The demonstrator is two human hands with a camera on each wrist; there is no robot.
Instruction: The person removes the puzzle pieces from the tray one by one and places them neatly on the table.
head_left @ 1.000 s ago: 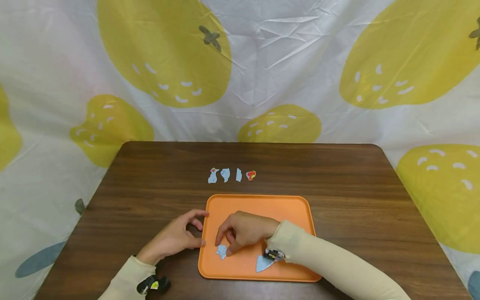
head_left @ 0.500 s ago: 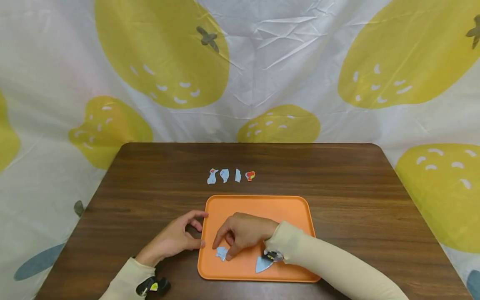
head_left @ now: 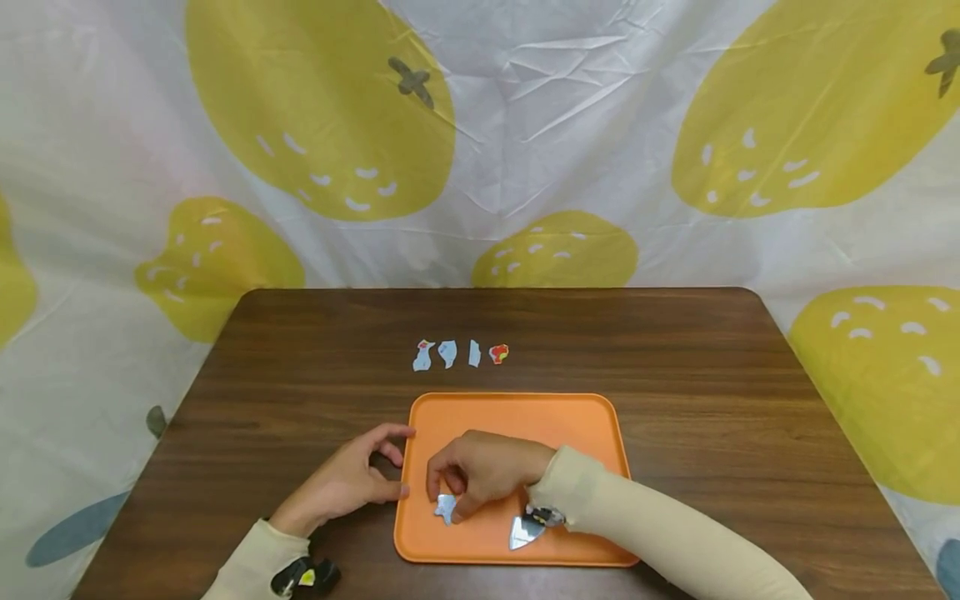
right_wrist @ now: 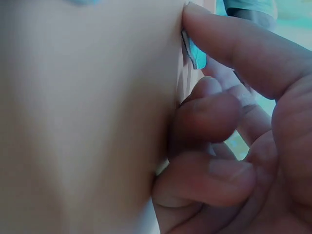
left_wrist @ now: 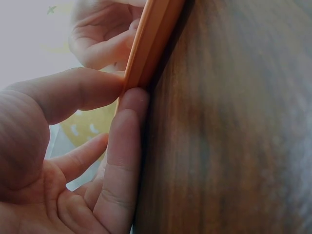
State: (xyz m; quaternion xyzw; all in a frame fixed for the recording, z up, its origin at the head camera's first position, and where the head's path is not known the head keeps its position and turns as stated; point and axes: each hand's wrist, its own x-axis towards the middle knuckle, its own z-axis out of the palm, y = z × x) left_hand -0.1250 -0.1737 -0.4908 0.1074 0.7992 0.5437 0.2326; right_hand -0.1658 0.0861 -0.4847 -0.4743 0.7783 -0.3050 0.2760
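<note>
My right hand (head_left: 491,468) is over the left part of an orange tray (head_left: 555,417), its thumb and forefinger at the edges of a small, flat, jagged light-blue piece (head_left: 446,507). In the right wrist view this piece (right_wrist: 196,52) shows at a fingertip, its edge thin. A second, pointed piece (head_left: 525,535) with a shiny face lies in the tray, partly hidden under the right wrist. My left hand (head_left: 352,475) holds the tray's left rim; in the left wrist view thumb and finger meet at the rim (left_wrist: 151,44).
Behind the tray, several flat pieces lie in a row on the brown wooden table (head_left: 300,367): a pale one with a red mark (head_left: 423,356), two pale ones (head_left: 447,353), and a red and yellow one (head_left: 498,354). A fruit-print curtain (head_left: 510,150) hangs behind the table.
The right thumb and forefinger have shifted slightly around the jagged piece, which has turned a little. Both pieces in the tray now look shinier. The left hand stays at the rim.
</note>
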